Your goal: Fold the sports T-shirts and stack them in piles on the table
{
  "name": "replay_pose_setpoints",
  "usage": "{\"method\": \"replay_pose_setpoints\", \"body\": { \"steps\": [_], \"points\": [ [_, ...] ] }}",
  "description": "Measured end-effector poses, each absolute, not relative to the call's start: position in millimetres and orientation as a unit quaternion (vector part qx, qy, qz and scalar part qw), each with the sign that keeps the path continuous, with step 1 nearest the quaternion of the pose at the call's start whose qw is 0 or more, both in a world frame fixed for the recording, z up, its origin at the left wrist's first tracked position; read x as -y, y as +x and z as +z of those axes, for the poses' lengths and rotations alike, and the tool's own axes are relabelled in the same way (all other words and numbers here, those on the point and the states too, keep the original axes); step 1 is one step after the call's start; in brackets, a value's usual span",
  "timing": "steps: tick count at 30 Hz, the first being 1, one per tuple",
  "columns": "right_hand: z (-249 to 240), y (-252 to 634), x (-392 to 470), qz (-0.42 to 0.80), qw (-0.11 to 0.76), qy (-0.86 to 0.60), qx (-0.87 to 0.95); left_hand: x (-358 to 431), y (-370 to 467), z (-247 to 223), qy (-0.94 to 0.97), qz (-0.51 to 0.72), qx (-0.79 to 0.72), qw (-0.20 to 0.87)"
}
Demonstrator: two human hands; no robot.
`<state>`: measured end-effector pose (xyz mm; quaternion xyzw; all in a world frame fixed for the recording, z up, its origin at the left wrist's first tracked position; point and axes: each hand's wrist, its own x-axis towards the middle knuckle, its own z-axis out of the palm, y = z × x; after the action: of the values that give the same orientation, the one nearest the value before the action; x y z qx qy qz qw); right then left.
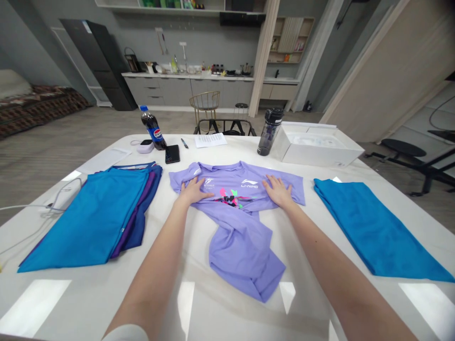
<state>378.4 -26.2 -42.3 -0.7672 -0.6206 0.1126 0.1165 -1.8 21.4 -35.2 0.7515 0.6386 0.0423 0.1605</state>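
A lavender T-shirt (245, 222) lies on the white table in front of me, its collar pointing away. The upper part is spread fairly flat, while the lower part is bunched and twisted toward me. My left hand (194, 192) rests on the shirt near the left sleeve, fingers spread. On the other side, my right hand (279, 191) lies with fingers stretched out beside the chest lettering. Both palms press on the fabric without gripping it. A bright multicoloured print shows partly between the hands, creased by folds.
Stacked folded clothes (92, 213), blue on top, lie at left; a folded blue cloth (380, 227) lies at right. Farther back stand a cola bottle (153, 128), a phone (172, 154), papers (210, 139), a dark drink bottle (269, 132) and a white box (320, 154). Cables (53, 208) trail at the left edge.
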Motion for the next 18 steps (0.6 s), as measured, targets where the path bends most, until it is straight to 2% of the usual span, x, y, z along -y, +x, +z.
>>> {"method": "replay_pose_setpoints", "body": {
  "steps": [4,9,12,15,18],
  "points": [
    [-50.3,415.6,23.7,0.085,0.065,-0.798,0.593,-34.7,-10.6,-33.4,0.659,0.07,-0.743,0.093],
    [-46.5,442.2,19.1,0.082,0.05,-0.817,0.569,-50.7,-13.6,-28.8,0.578,0.007,-0.814,0.052],
    [-37.3,435.3,6.3,0.091,0.034,-0.835,0.541,-57.9,2.4,-26.0,0.664,0.026,-0.748,0.013],
    [-34.2,413.3,-10.8,0.053,0.049,-0.8,0.596,-70.1,28.3,-28.3,0.78,0.024,-0.623,0.055],
    [-41.3,391.1,-27.2,0.063,0.056,-0.745,0.662,-86.0,50.5,-38.1,0.79,0.011,-0.606,0.092]
  ]
}}
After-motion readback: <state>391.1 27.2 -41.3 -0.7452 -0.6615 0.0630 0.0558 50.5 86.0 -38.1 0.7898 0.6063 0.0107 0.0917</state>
